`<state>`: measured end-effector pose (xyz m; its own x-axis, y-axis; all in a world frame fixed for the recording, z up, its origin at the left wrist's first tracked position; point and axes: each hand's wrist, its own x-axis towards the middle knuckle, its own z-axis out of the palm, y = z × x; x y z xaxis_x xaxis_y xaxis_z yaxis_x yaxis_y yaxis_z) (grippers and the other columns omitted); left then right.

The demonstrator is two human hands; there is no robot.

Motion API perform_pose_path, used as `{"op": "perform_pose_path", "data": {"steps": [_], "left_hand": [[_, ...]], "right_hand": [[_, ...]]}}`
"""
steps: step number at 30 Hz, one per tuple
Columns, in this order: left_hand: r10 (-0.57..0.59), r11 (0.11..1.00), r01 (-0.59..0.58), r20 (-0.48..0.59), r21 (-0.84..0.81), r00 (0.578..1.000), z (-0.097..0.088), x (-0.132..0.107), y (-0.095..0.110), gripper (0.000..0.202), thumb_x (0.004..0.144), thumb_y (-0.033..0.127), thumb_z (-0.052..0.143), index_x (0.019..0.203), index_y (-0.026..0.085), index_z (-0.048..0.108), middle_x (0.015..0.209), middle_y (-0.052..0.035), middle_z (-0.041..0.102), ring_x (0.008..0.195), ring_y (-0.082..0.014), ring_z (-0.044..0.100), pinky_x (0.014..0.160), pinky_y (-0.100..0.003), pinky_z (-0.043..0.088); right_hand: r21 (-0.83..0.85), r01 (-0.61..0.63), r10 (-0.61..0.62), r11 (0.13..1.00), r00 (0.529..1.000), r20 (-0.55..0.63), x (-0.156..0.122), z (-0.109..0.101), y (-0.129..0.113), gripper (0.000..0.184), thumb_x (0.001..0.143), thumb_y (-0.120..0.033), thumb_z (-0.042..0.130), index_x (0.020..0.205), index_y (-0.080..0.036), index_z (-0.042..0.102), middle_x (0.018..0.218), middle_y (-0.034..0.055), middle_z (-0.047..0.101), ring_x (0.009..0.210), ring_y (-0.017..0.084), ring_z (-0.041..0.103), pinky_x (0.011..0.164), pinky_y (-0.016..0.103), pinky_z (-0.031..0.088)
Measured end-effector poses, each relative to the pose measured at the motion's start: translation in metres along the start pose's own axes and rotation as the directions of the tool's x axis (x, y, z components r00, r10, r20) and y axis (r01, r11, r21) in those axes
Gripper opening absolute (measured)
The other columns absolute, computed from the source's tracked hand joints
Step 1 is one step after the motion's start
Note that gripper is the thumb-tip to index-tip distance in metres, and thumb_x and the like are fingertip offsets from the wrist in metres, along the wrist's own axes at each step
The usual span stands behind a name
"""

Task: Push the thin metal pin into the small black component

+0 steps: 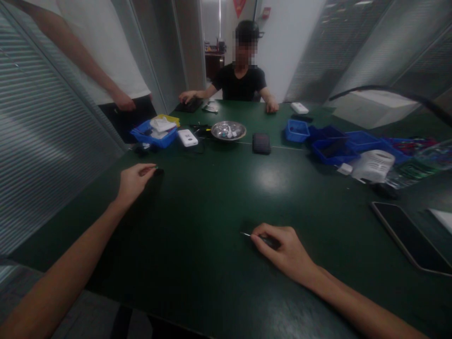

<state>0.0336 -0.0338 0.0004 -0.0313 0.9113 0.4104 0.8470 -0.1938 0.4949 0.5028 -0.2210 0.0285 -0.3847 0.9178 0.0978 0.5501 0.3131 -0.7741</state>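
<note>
My left hand (136,181) reaches out over the left side of the dark green table (197,202). Its thumb and fingers pinch a tiny item with a hint of green at the fingertips, too small to name. Nearer the middle, my right hand (280,247) is closed around a small tool with a thin metal tip (245,234). The tip points left, just above or on the table; the tool's dark handle is mostly hidden in the palm, and its exact kind does not show.
Across the table sits a person in black (240,84); another in white (102,52) stands at left. A metal dish (228,136) with small white pieces, a white device (187,138), a dark square object (261,143), blue trays (297,137) and a phone (411,235) lie around.
</note>
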Motion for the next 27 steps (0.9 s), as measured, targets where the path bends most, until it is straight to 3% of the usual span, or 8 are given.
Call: {"op": "perform_pose_path", "data": {"steps": [15, 27], "left_hand": [[-0.068, 0.997, 0.068, -0.029, -0.022, 0.997, -0.001, -0.005, 0.019, 0.032, 0.090, 0.044, 0.064, 0.110, 0.022, 0.077, 0.109, -0.0059, 0.076, 0.090, -0.0231, 0.069, 0.085, -0.034, 0.054], [0.014, 1.000, -0.014, -0.010, 0.010, 1.000, 0.000, -0.010, 0.012, 0.030, 0.092, 0.040, 0.061, 0.110, 0.024, 0.078, 0.116, -0.0055, 0.076, 0.103, -0.0258, 0.070, 0.095, -0.038, 0.054]], "right_hand": [[-0.006, 0.010, -0.010, 1.000, 1.000, 0.002, 0.000, 0.001, 0.003, 0.029, 0.102, -0.040, 0.055, 0.092, -0.019, 0.072, 0.074, 0.0009, 0.069, 0.059, 0.013, 0.060, 0.057, 0.026, 0.042], [-0.017, 0.017, -0.018, 1.000, 1.000, -0.007, 0.000, 0.002, 0.002, 0.031, 0.103, -0.041, 0.054, 0.092, -0.019, 0.073, 0.075, 0.0020, 0.072, 0.060, 0.013, 0.063, 0.056, 0.026, 0.043]]}}
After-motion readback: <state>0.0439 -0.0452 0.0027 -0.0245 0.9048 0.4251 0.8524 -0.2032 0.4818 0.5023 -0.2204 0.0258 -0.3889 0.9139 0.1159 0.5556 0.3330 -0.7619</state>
